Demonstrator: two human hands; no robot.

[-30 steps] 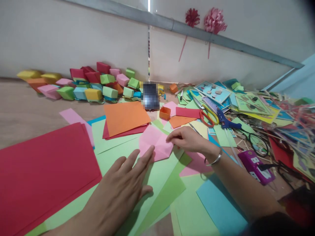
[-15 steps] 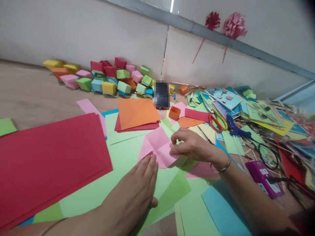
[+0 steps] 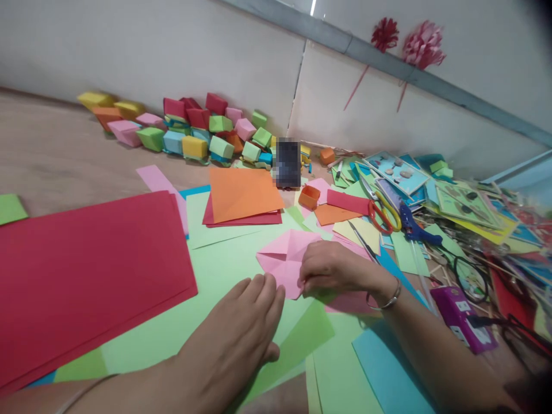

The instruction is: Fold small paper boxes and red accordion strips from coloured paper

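Note:
A creased pink sheet of paper [image 3: 282, 259] lies on pale green paper [image 3: 224, 253], with some of its edges folded toward the middle. My left hand [image 3: 239, 328] rests flat, its fingers stretched out and the tips at the near edge of the pink paper. At the right side of that sheet, my right hand [image 3: 332, 267] is closed, thumb and fingers pinching its edge. The right fingertips partly cover the fold there. Just beyond lie orange paper [image 3: 245, 192] and a small orange folded box [image 3: 309, 197].
Red sheets [image 3: 95, 276] lie at left. Several folded paper boxes [image 3: 194, 146] line the wall beside a pixelated dark object [image 3: 287, 164]. On the right are scissors [image 3: 382, 210], a blue glue gun [image 3: 416, 224], a pen [image 3: 362, 241] and a purple power strip [image 3: 463, 319].
My right hand has come down and closed on the pink paper's right edge. The paper's shape has altered, with a flap now raised at its left. The view has shifted slightly.

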